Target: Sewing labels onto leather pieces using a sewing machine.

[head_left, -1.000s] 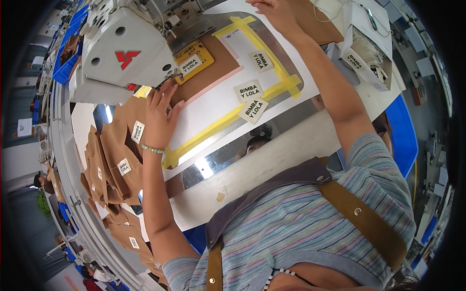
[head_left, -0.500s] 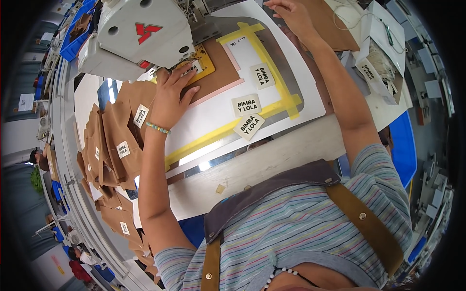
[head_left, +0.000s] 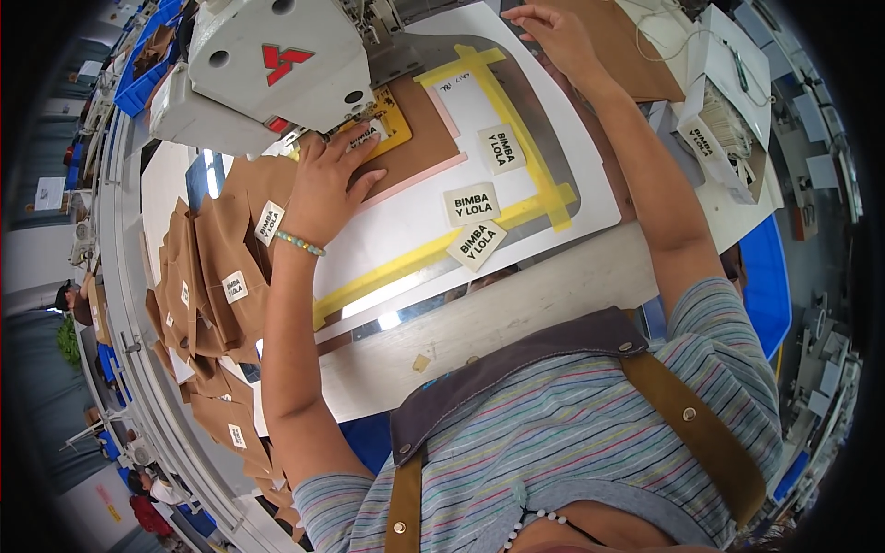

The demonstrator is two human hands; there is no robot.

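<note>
Left fingers [head_left: 355, 156] now over lettered label [head_left: 365, 135]

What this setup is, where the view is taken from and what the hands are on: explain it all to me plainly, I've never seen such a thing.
There is no robot: these are a person's bare hands, seen by a fisheye camera on their head, looking down. That lens bends straight edges.

The big white machine looks like an industrial sewing machine. Beside it, the left hand rests its fingers at a yellow frame over a brown panel. The right hand is raised at the far side, apparently holding nothing.

A white sheet edged with yellow tape carries three loose printed labels. Brown pieces are piled at the left.
</note>
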